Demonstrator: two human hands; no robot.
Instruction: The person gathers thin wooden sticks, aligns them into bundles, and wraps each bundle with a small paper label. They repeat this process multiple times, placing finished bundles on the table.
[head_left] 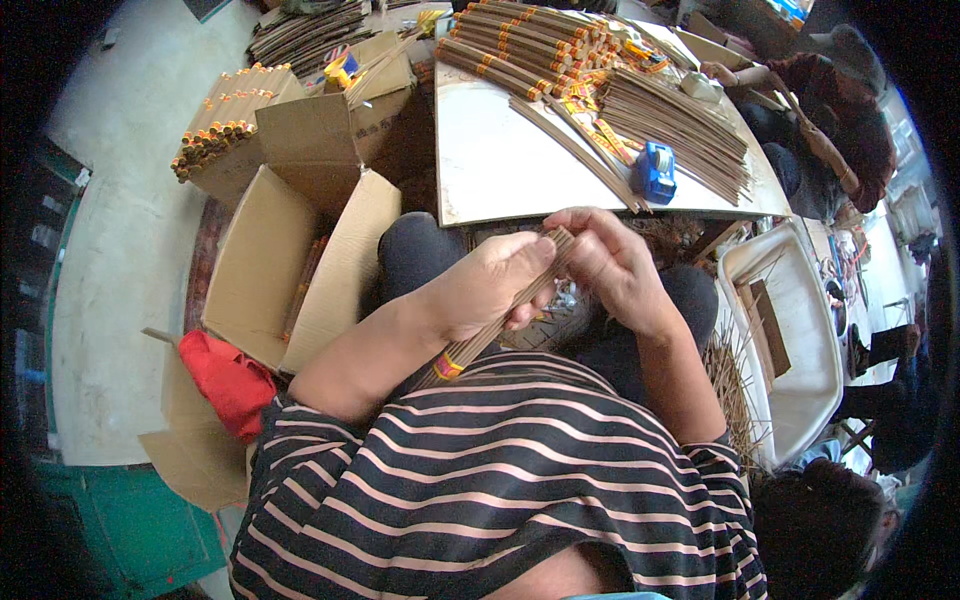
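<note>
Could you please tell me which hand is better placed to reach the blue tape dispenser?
Probably the right hand: it is nearer the blue tape dispenser on the white table, with its fingers at the upper end of the stick bundle, while the left hand is wrapped around it.

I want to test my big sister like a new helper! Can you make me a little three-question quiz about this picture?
1. Pick one: what colour is the tape dispenser on the white table?
A) green
B) blue
C) red

2. True or false: the white tub is on the person's right side.

3. Short answer: which hand is wrapped around the bundle of brown sticks?

Key:
1. B, blue.
2. True.
3. The left hand; the right hand is at the far end of the bundle.
</note>
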